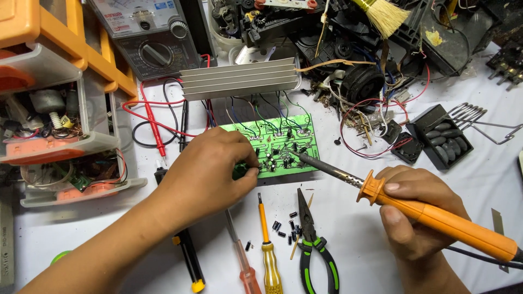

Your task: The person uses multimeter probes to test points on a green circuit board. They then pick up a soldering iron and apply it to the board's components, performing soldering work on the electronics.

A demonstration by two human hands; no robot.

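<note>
A green circuit board [280, 136] with small black parts lies flat in the middle of the white table. My left hand [210, 169] rests on its near left corner, fingertips pinching the board's edge. My right hand [414, 209] grips an orange-handled soldering iron [436, 218]. Its metal tip [298, 155] touches the board near the centre. A ribbed aluminium heat sink [239, 79] sits behind the board, joined to it by several thin wires.
Green-handled pliers [311, 245], two screwdrivers [268, 256] and loose small black components [283, 228] lie in front. An analog multimeter [150, 38] with red and black probes stands at the back left. Orange parts drawers [54, 81] are on the left, a pile of scrap electronics [354, 49] behind.
</note>
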